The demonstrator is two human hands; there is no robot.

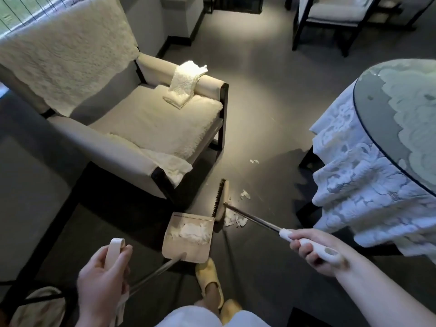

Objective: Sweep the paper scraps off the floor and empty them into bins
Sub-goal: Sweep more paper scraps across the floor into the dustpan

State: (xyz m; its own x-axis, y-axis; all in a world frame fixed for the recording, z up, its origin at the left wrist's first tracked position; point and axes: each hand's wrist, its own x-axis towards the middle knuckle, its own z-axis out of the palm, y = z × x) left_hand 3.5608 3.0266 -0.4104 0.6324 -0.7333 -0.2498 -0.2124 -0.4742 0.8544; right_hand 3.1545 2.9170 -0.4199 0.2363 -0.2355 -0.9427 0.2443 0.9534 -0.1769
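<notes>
While curled around the white broom handle, right-hand fingers grasping firm; left-hand fingers wrapped on the dustpan handle. Out along the steel shaft to the broom head, parked just beside the dustpan. Already carrying a heap of white scraps. Mid-sweep, by the look of it: crumpled paper lying behind the head, touching it, smaller scraps near, one farther out. Next, probably, lifting the head over and drawing that clump toward the pan's mouth. Armchair close on the left, lace-draped tabletop crowding the right, slippered foot just behind the pan. No bin clearly in view.
</notes>
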